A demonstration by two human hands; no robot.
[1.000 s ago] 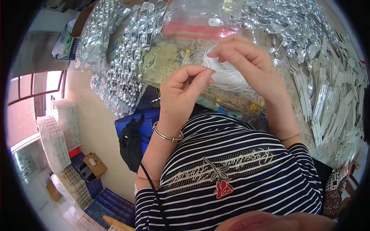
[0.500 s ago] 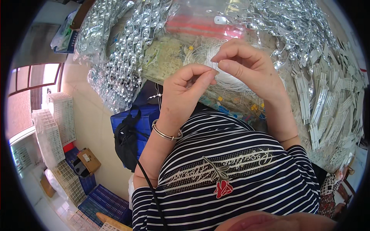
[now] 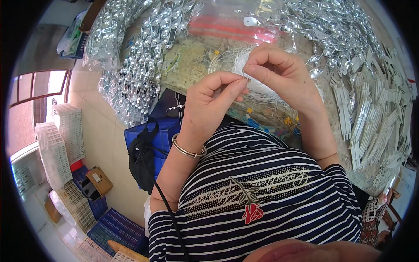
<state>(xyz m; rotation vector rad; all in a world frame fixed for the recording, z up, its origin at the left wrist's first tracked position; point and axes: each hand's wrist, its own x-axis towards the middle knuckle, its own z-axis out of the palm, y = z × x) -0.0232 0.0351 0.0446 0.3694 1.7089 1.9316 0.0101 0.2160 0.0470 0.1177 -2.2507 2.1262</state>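
In front of my chest, over the table, both hands are raised with their fingertips close together. My left hand pinches a thin thread between thumb and forefinger; most of it is hidden by the fingers. Thumb and forefinger of my right hand are also closed on the thread, just above the left fingertips. Under and behind the hands lies a loose bundle of white thread on the worn tabletop. A twisted white strand hangs beside my left wrist.
Strips of shiny silver pieces lie at the far left, with more silver pieces at the far right. Bundled pale flat strips cover the right side. A blue container with a black bag stands left; plastic crates stand beyond.
The right thumb and forefinger, slightly apart before, have come together and shifted a little to the right. The left hand keeps its pinch, nearly in place.
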